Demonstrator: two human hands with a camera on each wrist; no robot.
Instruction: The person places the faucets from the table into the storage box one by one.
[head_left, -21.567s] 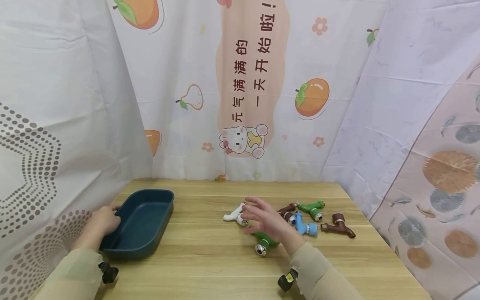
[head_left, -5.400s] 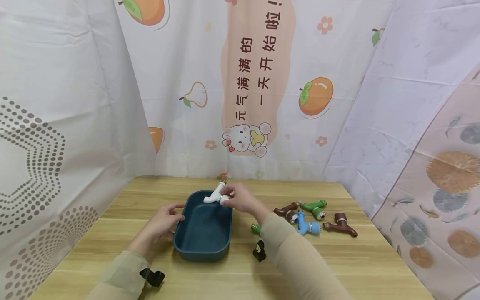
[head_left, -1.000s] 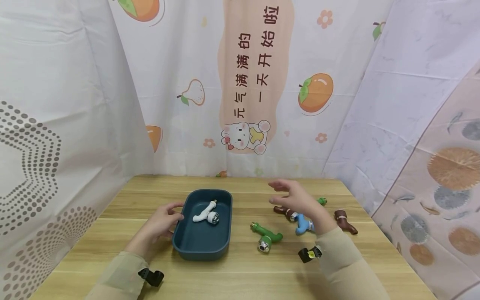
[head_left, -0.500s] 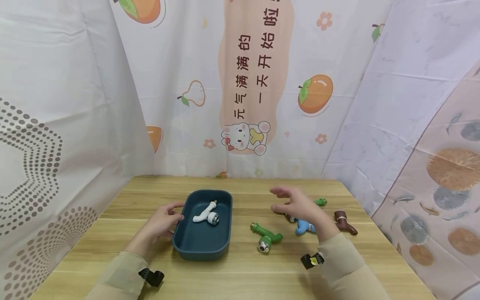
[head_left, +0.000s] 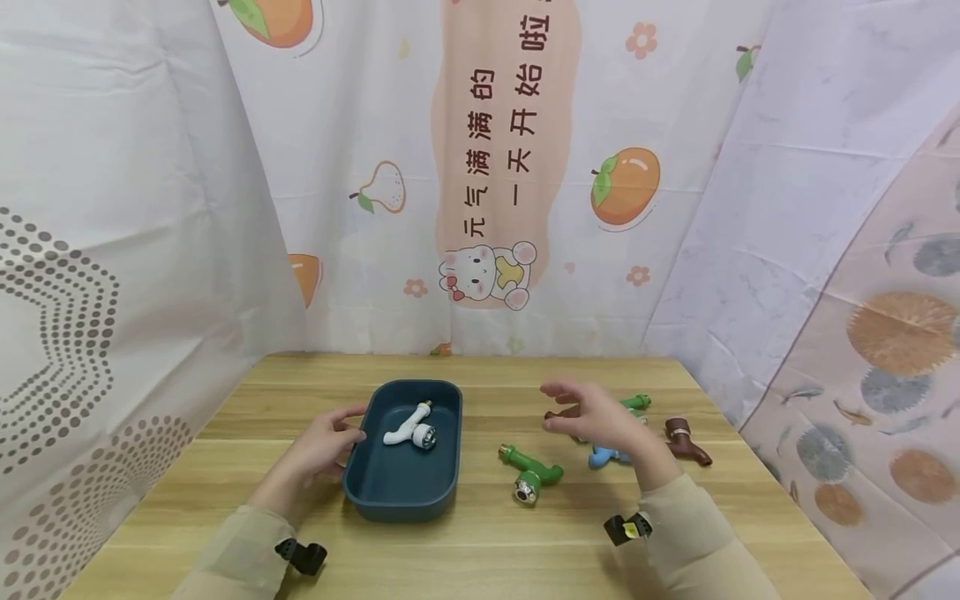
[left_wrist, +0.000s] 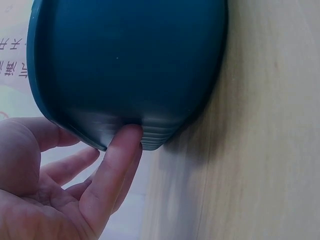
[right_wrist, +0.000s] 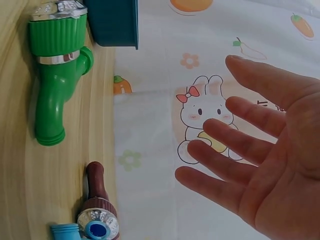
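Observation:
A dark blue plastic box point(head_left: 401, 507) stands left of centre on the wooden table, a white faucet point(head_left: 407, 425) lying inside. My left hand point(head_left: 321, 446) holds the box's left side. In the left wrist view its thumb reaches behind the rim and its fingers point(left_wrist: 112, 170) touch the outer wall. My right hand point(head_left: 596, 417) hovers with spread fingers and an empty palm over a group of faucets. Partly hidden beneath it are a blue faucet point(head_left: 602, 457), a green faucet point(head_left: 637, 402) and a brown faucet point(right_wrist: 97, 182). Nearer me lies another green faucet point(head_left: 534, 472).
A second brown faucet point(head_left: 684, 442) lies at the right of the group. Printed curtains point(head_left: 360, 325) hang behind the table point(head_left: 465, 554) and along both sides.
Since the oldest frame the box has shifted right to the middle, and my right hand has put the white faucet in it. That hand is back over the faucets, lowering slightly.

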